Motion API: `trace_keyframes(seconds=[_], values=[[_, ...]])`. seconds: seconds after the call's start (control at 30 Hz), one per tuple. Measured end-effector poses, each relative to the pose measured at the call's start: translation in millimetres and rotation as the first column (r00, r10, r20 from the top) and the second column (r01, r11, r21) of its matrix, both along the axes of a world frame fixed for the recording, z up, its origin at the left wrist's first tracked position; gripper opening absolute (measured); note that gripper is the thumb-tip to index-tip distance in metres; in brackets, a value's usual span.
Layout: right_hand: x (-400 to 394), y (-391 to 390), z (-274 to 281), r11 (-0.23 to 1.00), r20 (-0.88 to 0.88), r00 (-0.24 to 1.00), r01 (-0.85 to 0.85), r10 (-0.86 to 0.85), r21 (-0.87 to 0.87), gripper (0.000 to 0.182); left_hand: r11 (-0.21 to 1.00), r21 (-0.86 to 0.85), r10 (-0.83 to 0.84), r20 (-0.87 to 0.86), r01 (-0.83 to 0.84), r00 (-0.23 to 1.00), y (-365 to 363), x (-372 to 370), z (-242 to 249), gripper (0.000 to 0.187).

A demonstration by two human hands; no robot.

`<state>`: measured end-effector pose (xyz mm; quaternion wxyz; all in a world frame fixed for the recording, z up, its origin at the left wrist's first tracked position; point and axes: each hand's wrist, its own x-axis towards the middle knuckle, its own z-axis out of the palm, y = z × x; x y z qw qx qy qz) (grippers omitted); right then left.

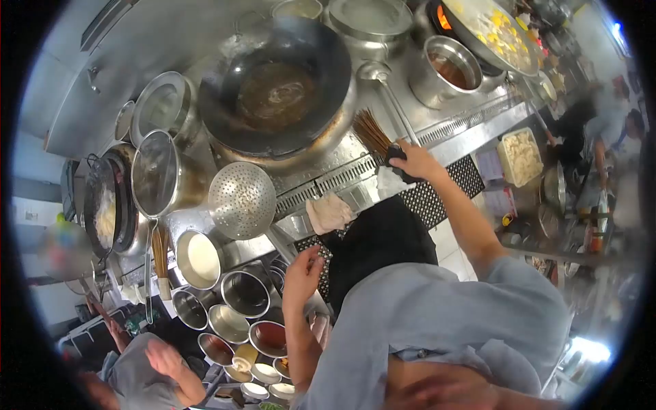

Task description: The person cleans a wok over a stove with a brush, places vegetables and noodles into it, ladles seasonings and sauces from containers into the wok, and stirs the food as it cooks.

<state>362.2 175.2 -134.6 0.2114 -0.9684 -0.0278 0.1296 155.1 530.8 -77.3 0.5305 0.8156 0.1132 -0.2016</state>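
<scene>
My right hand (412, 164) is closed around the dark handle of a bamboo wok brush (372, 132) at the stove's front edge. The bristles point up and left, toward the large black wok (217, 109), which holds some brownish liquid. Beside the brush lies a ladle (396, 106), its long handle reaching down close to my right hand. My left hand (303, 273) hangs in front of my body with loosely bent fingers and nothing visible in it. Nearest to it are a folded cloth (329, 213) on the stove edge and a metal pot (247, 294).
A perforated skimmer (242, 200) and a strainer (155, 174) over a pot stand left of the wok. Several sauce containers (268, 339) sit lower left. At right are a pot of brown liquid (452, 65) and a pan of food (502, 41). A co-worker's hand (166, 359) shows lower left.
</scene>
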Motion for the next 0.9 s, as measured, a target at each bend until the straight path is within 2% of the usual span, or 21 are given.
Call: trace_keyframes(seconds=[0.03, 0.07, 0.1, 0.17, 0.23, 0.27, 0.3, 0.37, 0.43, 0.47, 0.5, 0.57, 0.6, 0.63, 0.67, 0.7, 0.73, 0.77, 0.8, 0.83, 0.9], values=[[0.4, -1.2, -3.3, 0.995, -0.076, 0.997, -0.025, 0.018, -0.096, 0.076, 0.999, -0.038, 0.033, -0.03, -0.034, 0.999, 6.2, 1.7, 1.6, 0.031], [-4.6, 2.4, -10.2, 0.982, -0.154, 0.988, -0.061, 0.033, -0.181, 0.083, 0.998, 0.062, -0.007, 0.039, 0.004, 0.999, 12.9, 5.2, 6.9, 0.032], [-6.3, -1.6, -32.3, 0.976, -0.068, 0.996, -0.064, 0.051, -0.207, 0.087, 0.997, 0.07, 0.021, 0.053, -0.025, 0.998, 20.4, 7.2, 4.6, 0.032], [-7.6, 0.8, -30.9, 0.982, -0.053, 0.998, -0.029, 0.02, -0.188, 0.083, 0.999, 0.043, 0.007, -0.017, -0.006, 1.0, 31.6, 5.7, -2.6, 0.033], [-4.8, -11.3, -17.8, 0.976, -0.061, 0.992, 0.122, -0.113, 0.18, 0.074, 0.995, -0.005, 0.102, -0.031, -0.102, 0.994, 30.4, -7.0, -7.8, 0.033], [-4.5, -5.0, 12.2, 0.868, -0.187, 0.941, 0.333, -0.282, 0.367, 0.069, 0.985, -0.006, 0.174, -0.038, -0.175, 0.984, 28.7, -18.4, -12.9, 0.032], [1.5, -16.5, 11.6, 0.736, -0.292, 0.906, 0.42, -0.306, 0.532, 0.062, 0.968, -0.011, 0.249, -0.037, -0.25, 0.968, 24.5, -27.3, -18.4, 0.03], [16.8, -26.0, 43.4, 0.652, -0.365, 0.877, 0.477, -0.311, 0.59, 0.064, 0.932, -0.099, 0.34, -0.103, -0.349, 0.935, 16.0, -47.7, -21.1, 0.03], [43.6, -54.9, 40.0, 0.46, -0.42, 0.852, 0.523, -0.313, 0.718, 0.064, 0.84, -0.219, 0.481, -0.123, -0.497, 0.868, 3.5, -58.2, -18.3, 0.03], [49.7, -42.8, 64.9, 0.401, -0.408, 0.864, 0.5, -0.296, 0.767, 0.065, 0.781, -0.256, 0.547, -0.161, -0.57, 0.822, -1.5, -62.0, -11.5, 0.03], [55.6, -32.2, 104.5, 0.339, -0.39, 0.877, 0.471, -0.282, 0.815, 0.067, 0.77, -0.251, 0.571, -0.141, -0.587, 0.809, -3.4, -55.6, -7.0, 0.03], [80.0, -16.7, 149.8, 0.523, -0.192, 0.968, 0.249, -0.162, 0.815, 0.066, 0.753, -0.248, 0.591, -0.152, -0.61, 0.792, -5.7, -54.7, 3.2, 0.03], [98.3, -4.2, 178.3, 0.747, 0.015, 0.999, -0.031, 0.029, 0.664, 0.064, 0.741, -0.283, 0.611, -0.09, -0.608, 0.787, -3.6, -55.9, -14.6, 0.029], [115.6, 15.4, 205.9, 0.859, 0.01, 0.972, -0.212, 0.234, 0.465, 0.06, 0.739, -0.269, 0.617, -0.097, -0.618, 0.781, -2.4, -54.2, -5.5, 0.029], [128.3, 40.2, 217.5, 0.843, 0.056, 0.929, -0.357, 0.367, 0.402, 0.057, 0.801, -0.177, 0.573, -0.045, -0.571, 0.818, 0.9, -37.8, 7.3, 0.029], [142.8, 75.7, 236.2, 0.83, -0.003, 0.845, -0.524, 0.534, 0.19, 0.052, 0.849, -0.085, 0.524, 0.014, -0.521, 0.852, 3.5, -16.7, 17.5, 0.029], [166.0, 102.1, 217.1, 0.666, 0.082, 0.663, -0.745, 0.744, -0.03, 0.053, 0.858, -0.063, 0.513, 0.147, -0.509, 0.846, 1.5, -3.6, 24.9, 0.029], [188.3, 141.2, 199.9, 0.532, -0.05, 0.535, -0.845, 0.843, -0.056, 0.057, 0.859, -0.056, 0.511, 0.153, -0.509, 0.846, 0.0, 8.5, 29.5, 0.029], [212.2, 184.4, 162.0, 0.504, -0.239, 0.504, -0.861, 0.83, -0.068, 0.058, 0.868, -0.038, 0.495, 0.15, -0.495, 0.856, -1.5, 20.1, 33.1, 0.029], [210.8, 229.7, 182.7, 0.538, -0.442, 0.511, -0.84, 0.737, -0.072, 0.061, 0.876, -0.019, 0.48, 0.143, -0.483, 0.865, -3.9, 28.8, 36.7, 0.03], [230.1, 266.2, 120.5, 0.737, 0.067, 0.756, -0.651, 0.651, 0.183, 0.058, 0.872, -0.094, 0.49, 0.15, -0.481, 0.859, -15.7, 28.1, 37.2, 0.029]])
